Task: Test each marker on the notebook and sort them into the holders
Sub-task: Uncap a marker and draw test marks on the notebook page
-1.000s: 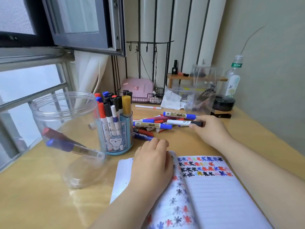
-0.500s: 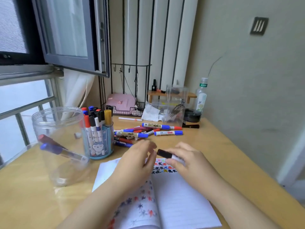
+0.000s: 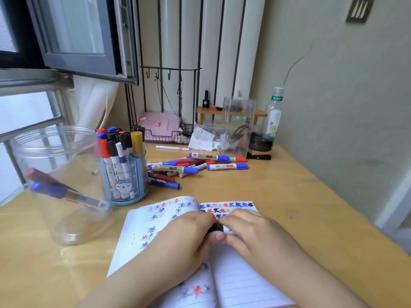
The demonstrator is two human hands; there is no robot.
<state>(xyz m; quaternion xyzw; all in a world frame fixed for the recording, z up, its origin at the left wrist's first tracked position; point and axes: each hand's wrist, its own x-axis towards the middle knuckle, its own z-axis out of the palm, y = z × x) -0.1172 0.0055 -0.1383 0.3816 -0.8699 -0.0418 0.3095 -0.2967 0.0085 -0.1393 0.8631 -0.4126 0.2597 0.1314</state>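
Glossy wooden desk [image 3: 278, 196], clear plastic jar [image 3: 55, 156]

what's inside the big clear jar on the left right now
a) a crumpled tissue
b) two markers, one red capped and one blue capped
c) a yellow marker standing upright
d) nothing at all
b: the clear jar holds a red-capped marker and a blue-capped marker, both leaning at a slant, while the yellow marker stands in the blue pen holder beside it.
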